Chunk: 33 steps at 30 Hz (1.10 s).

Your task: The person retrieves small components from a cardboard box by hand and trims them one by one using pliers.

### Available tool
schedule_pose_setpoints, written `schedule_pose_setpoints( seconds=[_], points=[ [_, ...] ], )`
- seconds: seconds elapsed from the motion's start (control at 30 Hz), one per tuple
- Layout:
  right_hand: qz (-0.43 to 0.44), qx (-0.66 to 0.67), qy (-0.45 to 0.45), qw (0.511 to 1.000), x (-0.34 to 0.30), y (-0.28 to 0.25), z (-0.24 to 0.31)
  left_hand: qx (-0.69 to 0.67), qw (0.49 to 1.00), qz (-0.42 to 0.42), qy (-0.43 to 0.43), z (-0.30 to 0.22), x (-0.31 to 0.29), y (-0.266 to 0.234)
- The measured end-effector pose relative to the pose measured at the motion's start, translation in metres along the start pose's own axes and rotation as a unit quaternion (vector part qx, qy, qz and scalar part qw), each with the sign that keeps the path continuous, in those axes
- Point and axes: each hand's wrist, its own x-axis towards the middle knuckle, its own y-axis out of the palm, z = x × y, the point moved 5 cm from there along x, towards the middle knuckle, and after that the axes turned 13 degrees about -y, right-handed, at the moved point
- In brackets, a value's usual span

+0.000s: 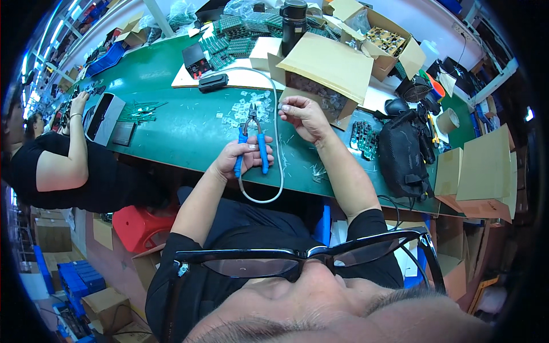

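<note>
My left hand [231, 159] is closed around cutting pliers [264, 153] with blue-wrapped handles. The handles are spread apart, and the metal jaws point away from me over a scatter of small clear plastic pieces [231, 119]. To the right, my right hand [307, 119] is raised with thumb and fingertips pinched together; what is between them is too small to make out. Just beyond that hand stands an open cardboard box [329, 63] with clear plastic pieces inside. A pale grey cable [281, 166] loops over the bench between my hands.
On the green bench [154, 77] lie a black case [213, 83], stacked green circuit boards [240, 34] and a dark flask [294, 26]. A black bag [400, 154] sits at right beside more boards [364, 140]. A co-worker [63, 163] works at left, near a red stool [137, 228].
</note>
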Motion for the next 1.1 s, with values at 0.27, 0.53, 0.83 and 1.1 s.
schedule_pose_setpoints(
  seconds=[0.27,0.53,0.83,1.1],
  points=[
    [-0.022,-0.009,-0.045,0.999,-0.003,0.012,-0.004,0.061,0.998,-0.019,-0.014,-0.002,-0.002,0.01],
    [-0.018,-0.15,-0.105,0.983,-0.004,0.015,0.003,0.099,0.993,-0.048,-0.031,-0.005,0.0,0.023],
    [-0.03,-0.283,-0.164,0.944,-0.009,0.021,0.012,0.174,0.977,-0.103,-0.063,-0.006,0.003,0.032],
    [-0.022,-0.221,-0.165,0.961,-0.007,0.019,0.011,0.139,0.985,-0.093,-0.037,-0.003,0.001,0.027]
  ],
)
